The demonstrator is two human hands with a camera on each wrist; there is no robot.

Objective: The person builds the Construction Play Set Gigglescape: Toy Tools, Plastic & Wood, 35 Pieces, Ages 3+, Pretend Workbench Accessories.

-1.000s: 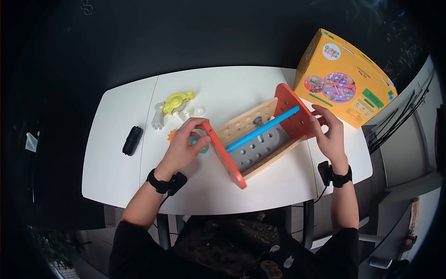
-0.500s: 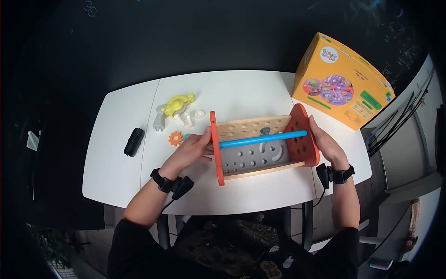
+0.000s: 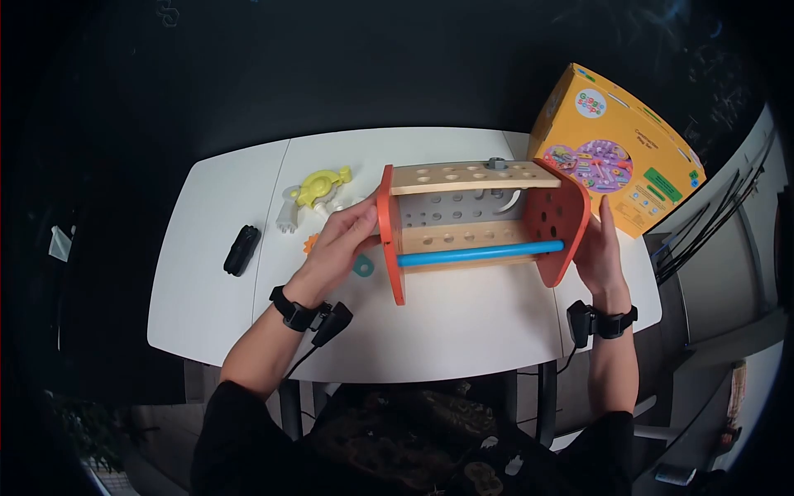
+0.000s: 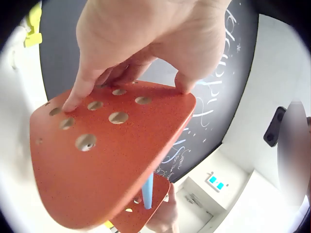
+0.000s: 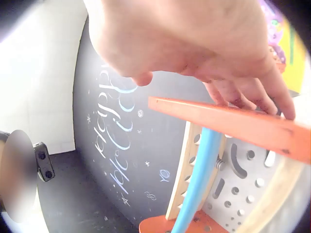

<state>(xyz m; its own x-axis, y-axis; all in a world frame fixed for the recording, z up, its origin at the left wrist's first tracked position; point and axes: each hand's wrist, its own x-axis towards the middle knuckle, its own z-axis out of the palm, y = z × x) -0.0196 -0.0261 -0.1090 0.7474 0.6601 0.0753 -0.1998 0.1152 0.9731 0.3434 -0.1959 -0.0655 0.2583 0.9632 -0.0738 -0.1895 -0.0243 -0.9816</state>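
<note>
Right at the front, the left hand (image 3: 335, 248) has one end of it: thumb bent against the orange-red end panel (image 3: 387, 236), one finger stretched over the holed outer face, the others partly hidden, so I can't call exactly how they lie. Over on the far end, the right hand (image 3: 602, 252) presses long fingers to the outer face of the second end panel (image 3: 562, 223), thumb standing off it, nothing pinched. And between them, over the white table (image 3: 463, 339), is the toy workbench, tilted with its blue rod (image 3: 480, 253) facing the person; whether it touches the tabletop, I can't tell. How far along? The frame looks complete: rod, wooden boards and grey pegboard (image 3: 459, 208) all span the two ends. One grey bolt (image 3: 496, 163) sits in the upper wooden board (image 3: 471, 175), while plenty of holes show unfilled. Off to the left, loose and apart from the bench, lie a teal piece (image 3: 363, 265), an orange gear (image 3: 310, 243) and a yellow-green toy piece (image 3: 317, 189), none of them fitted. Beyond, the yellow Construction Play Set box (image 3: 616, 149) stands at the right, with the blackboard (image 3: 356, 74) behind everything.
</note>
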